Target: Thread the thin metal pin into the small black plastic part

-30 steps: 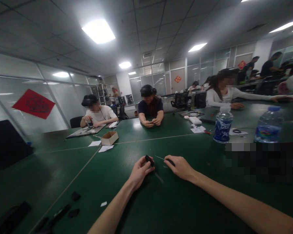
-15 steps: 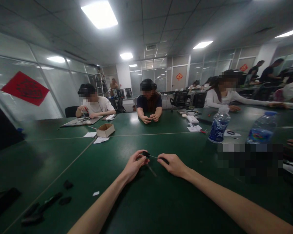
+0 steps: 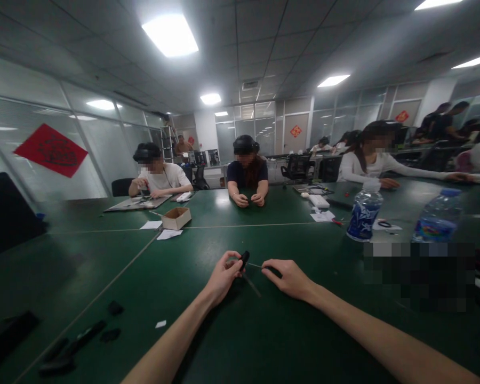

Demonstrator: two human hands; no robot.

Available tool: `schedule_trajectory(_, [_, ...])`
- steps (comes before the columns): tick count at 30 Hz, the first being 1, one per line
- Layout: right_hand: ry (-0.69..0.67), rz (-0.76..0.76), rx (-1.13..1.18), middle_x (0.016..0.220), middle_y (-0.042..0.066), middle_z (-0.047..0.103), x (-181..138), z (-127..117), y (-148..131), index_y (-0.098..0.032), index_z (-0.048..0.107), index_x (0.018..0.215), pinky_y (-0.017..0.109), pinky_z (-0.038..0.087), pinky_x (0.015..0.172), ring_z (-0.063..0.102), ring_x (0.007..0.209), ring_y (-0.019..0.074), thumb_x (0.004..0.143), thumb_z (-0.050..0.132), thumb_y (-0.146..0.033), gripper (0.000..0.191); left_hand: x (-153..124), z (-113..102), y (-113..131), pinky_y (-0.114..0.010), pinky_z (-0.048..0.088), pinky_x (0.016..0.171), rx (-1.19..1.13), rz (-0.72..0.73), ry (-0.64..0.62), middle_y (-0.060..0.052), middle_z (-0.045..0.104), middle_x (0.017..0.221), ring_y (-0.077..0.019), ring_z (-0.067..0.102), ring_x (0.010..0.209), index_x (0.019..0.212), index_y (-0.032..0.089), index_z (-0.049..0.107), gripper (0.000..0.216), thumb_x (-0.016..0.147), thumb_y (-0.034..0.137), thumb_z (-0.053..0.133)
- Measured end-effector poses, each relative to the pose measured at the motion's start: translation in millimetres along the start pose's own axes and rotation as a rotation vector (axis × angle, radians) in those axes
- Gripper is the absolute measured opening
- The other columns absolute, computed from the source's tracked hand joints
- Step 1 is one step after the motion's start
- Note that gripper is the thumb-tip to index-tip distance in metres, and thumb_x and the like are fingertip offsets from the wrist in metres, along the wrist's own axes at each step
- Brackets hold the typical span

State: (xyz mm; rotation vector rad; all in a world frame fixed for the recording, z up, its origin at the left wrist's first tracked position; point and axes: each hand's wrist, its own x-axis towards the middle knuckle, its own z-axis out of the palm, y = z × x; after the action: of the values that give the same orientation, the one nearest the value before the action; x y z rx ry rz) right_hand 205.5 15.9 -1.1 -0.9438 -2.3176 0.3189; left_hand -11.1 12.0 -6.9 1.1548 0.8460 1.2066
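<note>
Over the green table (image 3: 224,341), my left hand (image 3: 223,277) is closed on a small black part (image 3: 245,260), held upright between thumb and fingers. A thin pale strip (image 3: 253,285) hangs below that hand; what it joins to is hidden. My right hand (image 3: 286,276) grips the dark handle of a screwdriver-like tool (image 3: 272,271). Its thin metal shaft points left at the black part. Whether the tip touches the part is too small to tell.
Several black pieces (image 3: 78,338) and a white scrap (image 3: 160,324) lie at the left front. Farther back stands a cardboard box (image 3: 176,218). Two plastic bottles, one nearer (image 3: 362,213) and one farther right (image 3: 438,216), stand at the right. Co-workers sit across the table.
The black part has turned from lying sideways to more upright in my left hand. The whole view has shifted slightly. The co-worker opposite has moved their hands apart.
</note>
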Motion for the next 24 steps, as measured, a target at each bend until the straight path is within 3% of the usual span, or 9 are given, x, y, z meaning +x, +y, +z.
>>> schedule_trajectory(8, [-0.049, -0.028, -0.025, 0.094, 0.005, 0.068, -0.2, 1.2, 0.8, -0.017, 0.063, 0.1, 0.026, 0.047, 0.076, 0.063, 0.083, 0.0156, 0.092, 0.043, -0.033, 0.027, -0.9, -0.6, 1.0, -0.032, 0.044, 0.08, -0.065, -0.024, -0.003, -0.005, 0.056, 0.089, -0.0173, 0.059, 0.082, 0.116, 0.019, 0.049, 0.049, 0.072, 0.027, 0.07])
schedule_trajectory(18, [-0.066, -0.029, -0.012, 0.092, 0.004, 0.067, -0.2, -1.1, -0.3, -0.018, 0.064, 0.1, 0.026, 0.047, 0.073, 0.062, 0.079, 0.0145, 0.092, 0.042, -0.033, 0.028, -3.8, 3.5, 5.3, -0.035, 0.045, 0.084, -0.013, -0.037, 0.01, -0.007, 0.054, 0.099, -0.0181, 0.059, 0.084, 0.106, 0.017, 0.06, 0.045, 0.066, 0.031, 0.075])
schedule_trajectory(24, [-0.07, -0.035, -0.032, 0.088, 0.004, 0.068, -0.3, -0.4, -0.3, -0.018, 0.064, 0.099, 0.026, 0.047, 0.071, 0.061, 0.076, 0.0142, 0.092, 0.042, -0.034, 0.028, -2.7, 1.7, 3.8, -0.032, 0.046, 0.08, -0.009, -0.061, -0.029, -0.009, 0.06, 0.091, -0.0183, 0.059, 0.082, 0.097, 0.012, 0.062, 0.039, 0.066, 0.031, 0.077])
